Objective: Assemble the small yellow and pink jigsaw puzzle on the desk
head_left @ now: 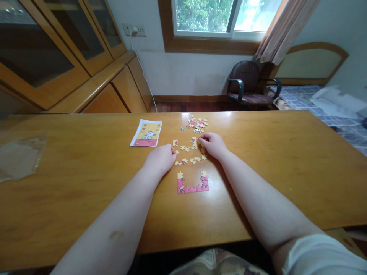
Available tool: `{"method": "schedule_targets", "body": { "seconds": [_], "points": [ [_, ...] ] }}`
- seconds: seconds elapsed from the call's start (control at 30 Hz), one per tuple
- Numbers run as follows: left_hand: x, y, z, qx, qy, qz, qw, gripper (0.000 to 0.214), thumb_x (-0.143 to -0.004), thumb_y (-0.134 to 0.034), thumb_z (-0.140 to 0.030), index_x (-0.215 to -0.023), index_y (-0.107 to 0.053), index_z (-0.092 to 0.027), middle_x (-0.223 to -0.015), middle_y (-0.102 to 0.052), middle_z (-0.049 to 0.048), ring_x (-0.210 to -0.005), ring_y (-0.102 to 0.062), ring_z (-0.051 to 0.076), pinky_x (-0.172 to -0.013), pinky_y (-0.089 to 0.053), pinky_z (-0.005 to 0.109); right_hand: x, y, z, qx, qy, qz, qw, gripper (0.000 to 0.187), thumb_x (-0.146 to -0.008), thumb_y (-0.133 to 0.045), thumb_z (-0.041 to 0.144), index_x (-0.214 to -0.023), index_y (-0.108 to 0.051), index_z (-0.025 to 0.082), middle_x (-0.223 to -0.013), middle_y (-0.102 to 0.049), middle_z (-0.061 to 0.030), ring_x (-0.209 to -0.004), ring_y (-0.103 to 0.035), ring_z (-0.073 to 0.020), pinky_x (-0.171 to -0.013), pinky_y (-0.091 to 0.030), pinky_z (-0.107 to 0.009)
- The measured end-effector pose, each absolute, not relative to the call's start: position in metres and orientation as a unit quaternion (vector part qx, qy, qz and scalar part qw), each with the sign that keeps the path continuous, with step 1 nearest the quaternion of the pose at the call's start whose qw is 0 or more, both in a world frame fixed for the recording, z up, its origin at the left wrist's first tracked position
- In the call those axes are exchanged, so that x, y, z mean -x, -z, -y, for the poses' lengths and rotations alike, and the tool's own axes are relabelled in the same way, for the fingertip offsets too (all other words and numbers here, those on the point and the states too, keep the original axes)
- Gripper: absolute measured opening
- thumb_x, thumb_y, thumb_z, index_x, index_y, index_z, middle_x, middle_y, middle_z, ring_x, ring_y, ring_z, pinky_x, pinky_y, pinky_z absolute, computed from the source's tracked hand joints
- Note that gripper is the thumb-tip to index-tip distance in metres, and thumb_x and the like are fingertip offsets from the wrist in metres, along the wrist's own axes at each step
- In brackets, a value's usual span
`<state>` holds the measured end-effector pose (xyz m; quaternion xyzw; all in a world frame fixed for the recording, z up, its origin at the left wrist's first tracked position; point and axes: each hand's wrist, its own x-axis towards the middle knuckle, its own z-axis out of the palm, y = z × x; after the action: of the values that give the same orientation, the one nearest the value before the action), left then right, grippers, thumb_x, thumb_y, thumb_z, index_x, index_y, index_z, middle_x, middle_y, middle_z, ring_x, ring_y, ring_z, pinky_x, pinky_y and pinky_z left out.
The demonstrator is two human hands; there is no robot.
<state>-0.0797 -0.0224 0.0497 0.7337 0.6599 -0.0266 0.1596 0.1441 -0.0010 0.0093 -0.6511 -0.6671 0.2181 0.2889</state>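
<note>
My left hand (160,157) rests on the wooden table (275,168), fingers curled, its tips at a loose yellow puzzle piece. My right hand (212,144) lies further back, fingers bent and pinching at a small yellow piece beside several scattered pieces (189,154). Just in front of both hands lies a partly joined pink and yellow puzzle border (192,184), shaped like a U. A heap of loose pieces (195,124) sits behind my right hand. A reference picture card (146,133) lies left of the heap.
A clear plastic bag (20,156) lies at the table's left edge. Wooden cabinets (57,57) line the left wall. A dark office chair (249,84) stands under the window, with a bed (321,103) at the right.
</note>
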Motion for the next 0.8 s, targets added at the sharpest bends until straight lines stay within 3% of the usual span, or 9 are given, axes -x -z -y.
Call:
{"method": "schedule_targets", "body": {
  "seconds": [0.57, 0.8],
  "points": [
    [0.076, -0.044, 0.026, -0.790, -0.052, -0.591, 0.155, 0.007, -0.074, -0.054, -0.022, -0.080, -0.057, -0.021, -0.091, -0.066, 0.0054, -0.082, -0.063, 0.022, -0.068, -0.046, 0.030, -0.144, -0.010, 0.001, 0.651, -0.215, 0.670, 0.285, 0.021, -0.082, -0.055, 0.035, -0.076, -0.070, 0.021, -0.070, -0.067, -0.0013, -0.070, -0.059, -0.0160, -0.069, -0.043, -0.027],
    [0.073, -0.049, 0.027, -0.795, -0.068, -0.567, 0.202, 0.006, -0.075, -0.053, -0.020, -0.079, -0.058, -0.022, -0.086, -0.068, 0.0020, -0.077, -0.061, 0.018, -0.064, -0.043, 0.027, -0.143, -0.012, 0.002, 0.651, -0.219, 0.669, 0.284, 0.021, -0.082, -0.055, 0.035, -0.076, -0.070, 0.020, -0.071, -0.067, -0.0015, -0.070, -0.059, -0.0157, -0.070, -0.043, -0.027]
  ]
}}
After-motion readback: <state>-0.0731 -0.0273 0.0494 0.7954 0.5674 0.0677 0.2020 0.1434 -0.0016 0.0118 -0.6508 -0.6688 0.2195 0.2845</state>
